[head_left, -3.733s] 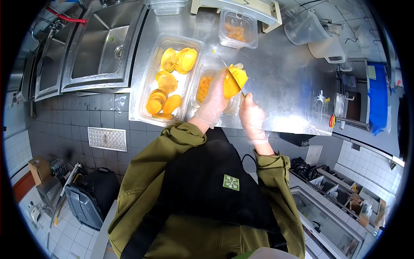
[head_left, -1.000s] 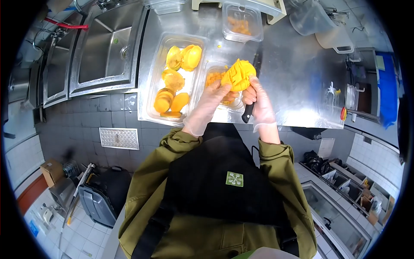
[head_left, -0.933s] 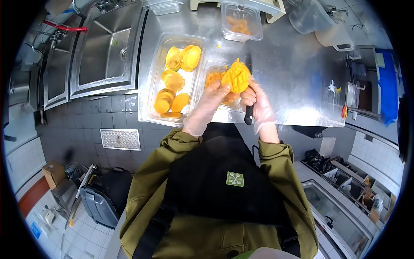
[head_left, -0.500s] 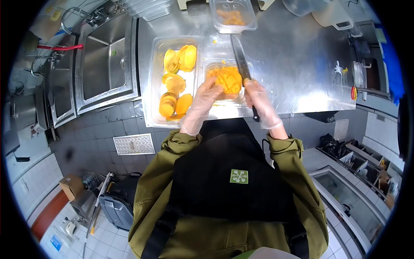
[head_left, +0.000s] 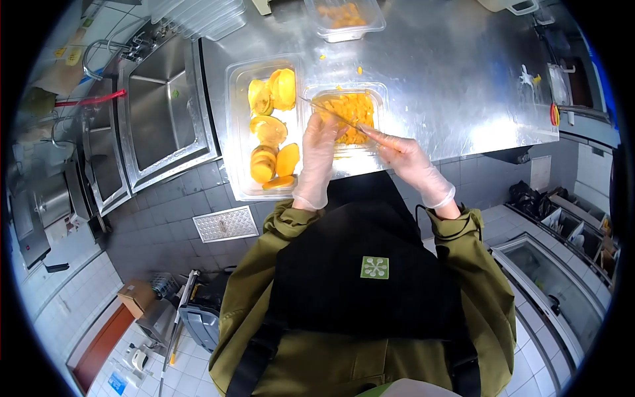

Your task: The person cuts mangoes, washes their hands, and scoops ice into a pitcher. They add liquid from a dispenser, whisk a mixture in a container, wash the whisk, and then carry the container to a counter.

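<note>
My right hand, in a clear glove, is closed round the handle of a knife. The blade slants up and left over a clear container of cut mango pieces. Also gloved, my left hand is curled at the container's left side, close under the blade. A mango piece seems to be in its fingers, mostly hidden by the hand and the knife. Left of it, a larger clear tray contains several mango halves and slices.
Another clear container with orange pieces stands at the table's back. Clear lids or containers are stacked at back left, beside a steel sink. Small mango scraps lie on the steel table.
The knife has swung from pointing away to lying slantwise across the container towards my left hand. The scored mango that showed in my left hand is now mostly hidden. The view has shifted slightly.
</note>
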Demonstrator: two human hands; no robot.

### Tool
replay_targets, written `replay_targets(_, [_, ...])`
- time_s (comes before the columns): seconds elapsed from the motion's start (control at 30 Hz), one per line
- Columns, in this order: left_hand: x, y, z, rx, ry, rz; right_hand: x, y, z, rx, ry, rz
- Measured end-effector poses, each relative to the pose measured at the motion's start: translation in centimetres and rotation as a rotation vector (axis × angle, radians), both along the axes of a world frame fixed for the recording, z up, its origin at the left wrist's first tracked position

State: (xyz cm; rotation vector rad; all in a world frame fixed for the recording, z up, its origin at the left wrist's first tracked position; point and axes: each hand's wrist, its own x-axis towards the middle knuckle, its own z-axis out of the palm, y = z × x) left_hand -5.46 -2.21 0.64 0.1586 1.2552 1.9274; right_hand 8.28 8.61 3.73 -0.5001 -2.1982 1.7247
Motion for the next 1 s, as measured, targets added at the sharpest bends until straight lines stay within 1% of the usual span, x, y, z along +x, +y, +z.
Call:
replay_targets(0.1, [0.7, 0.3, 1.0, 0.014, 0.042, -0.038, 0.4, -0.1, 0.2, 0.278, -0.171, -0.025])
replay_targets(0.2, [1.5, 0.4, -0.5, -0.014, 0.083, 0.000, 0.0, -0.7, 1.1, 0.391, -0.264, -0.069])
replay_targets(0.3, [2.2, 0.0, -1.1, -0.048, 0.095, -0.045, -0.9, -1.2, 1.7, 0.639, -0.386, -0.082])
replay_targets(0.4, [2.5, 0.0, -1.9, -0.234, 0.336, -0.112, -1.7, -1.4, 0.7, 0.706, -0.421, -0.138])
replay_targets(0.43, [2.7, -0.1, -1.4, -0.253, 0.383, -0.118, -1.9, -1.2, 0.4, 0.686, -0.421, -0.127])
replay_targets(0.5, [3.0, -0.1, -1.7, -0.147, 0.253, -0.051, -2.5, -0.5, -0.3, 0.645, -0.418, -0.106])
replay_targets(0.53, [3.0, -0.1, -1.6, -0.094, 0.189, -0.015, -2.2, -0.2, -0.8, 0.487, -0.366, -0.108])
replay_targets(0.6, [2.3, -0.2, -0.6, -0.074, 0.026, -0.026, -1.4, 0.4, -1.4, 0.172, -0.261, -0.104])
replay_targets(0.63, [1.9, -0.3, -0.2, -0.062, -0.057, -0.029, -1.0, 0.3, -0.8, -0.127, -0.103, -0.090])
replay_targets(0.73, [1.5, -0.5, -0.5, -0.046, -0.106, -0.060, 0.3, 0.5, 0.0, -0.362, -0.125, 0.004])
replay_targets(0.83, [1.7, -0.2, 0.3, -0.072, -0.154, -0.022, 0.8, 0.7, -1.2, -0.383, -0.130, 0.057])
replay_targets(0.93, [2.1, -0.2, 0.3, -0.049, -0.165, 0.011, 0.3, 1.5, -0.5, 0.040, -0.305, 0.154])
replay_targets(1.0, [2.5, 0.0, -0.2, -0.067, -0.136, 0.019, -0.1, 1.7, -0.4, 0.273, -0.337, 0.170])
